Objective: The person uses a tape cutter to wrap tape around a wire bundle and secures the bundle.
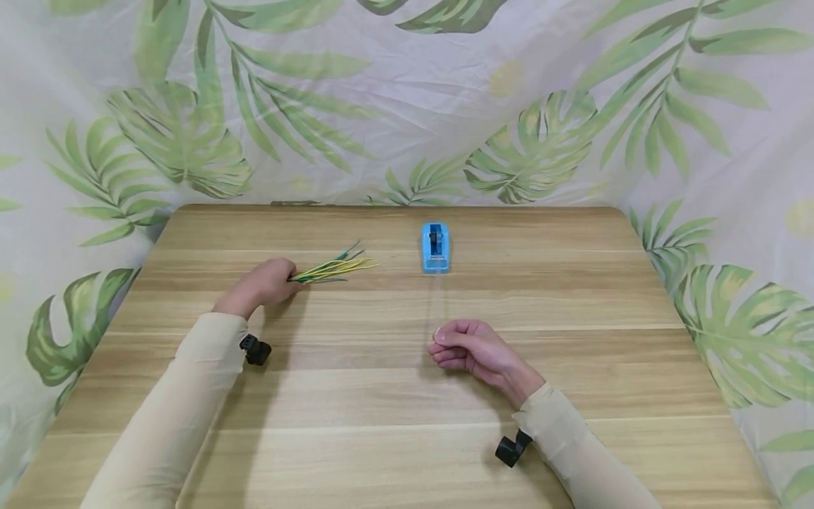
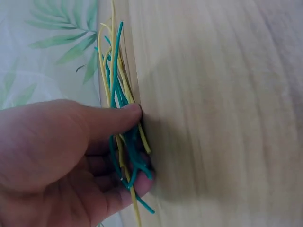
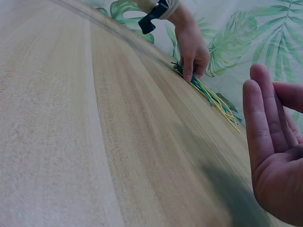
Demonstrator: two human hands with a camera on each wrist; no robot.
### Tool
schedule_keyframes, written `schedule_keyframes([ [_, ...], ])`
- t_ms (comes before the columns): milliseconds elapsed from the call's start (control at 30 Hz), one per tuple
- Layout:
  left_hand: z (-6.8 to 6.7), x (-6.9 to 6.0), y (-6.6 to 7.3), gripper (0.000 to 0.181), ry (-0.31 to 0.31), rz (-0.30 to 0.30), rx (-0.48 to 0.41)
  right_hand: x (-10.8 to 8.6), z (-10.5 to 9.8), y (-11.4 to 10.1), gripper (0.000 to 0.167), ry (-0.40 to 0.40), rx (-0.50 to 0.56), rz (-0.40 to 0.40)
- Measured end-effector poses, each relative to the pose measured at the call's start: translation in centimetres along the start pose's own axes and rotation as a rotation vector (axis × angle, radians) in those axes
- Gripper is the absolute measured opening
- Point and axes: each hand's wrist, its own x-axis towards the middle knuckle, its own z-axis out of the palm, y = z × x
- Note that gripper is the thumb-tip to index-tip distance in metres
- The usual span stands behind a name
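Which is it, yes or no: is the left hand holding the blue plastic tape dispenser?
No, the left hand grips thin green and yellow strands, while the tape dispenser stands apart on the wooden table.

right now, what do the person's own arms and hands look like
The left sleeve and right sleeve are long, plain and beige, ending at the wrists. Each wrist carries a small black device: left wrist camera, right wrist camera. The left grip and right grip are bare human hands, with no gloves showing.
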Motion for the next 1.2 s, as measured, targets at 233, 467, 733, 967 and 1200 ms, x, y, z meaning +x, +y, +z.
schedule_keyframes([
  [233, -0.3, 0.4, 0.2, 0.013, -0.077, 0.112, 0.095, 0.1, 0.1, 0.1, 0.015, -0.005, 0.002, 0.002],
  [467, 0.0, 0.8, 0.5, 0.014, -0.038, 0.177, 0.188, 0.0, 0.1, 0.1, 0.013, -0.009, 0.002, 0.004],
  [733, 0.1, 1.1, 0.6, 0.016, -0.022, 0.135, 0.178, 0.1, 0.1, 0.2, 0.011, -0.012, 0.004, 0.002],
  [967, -0.2, 0.9, 1.0, 0.015, -0.053, 0.100, 0.160, 0.2, 0.2, 0.2, 0.010, -0.010, 0.011, 0.006],
  [1200, -1.2, 0.5, 1.3, 0.027, -0.009, 0.114, 0.078, 0.2, 0.2, 0.1, 0.008, -0.014, 0.006, 0.009],
])
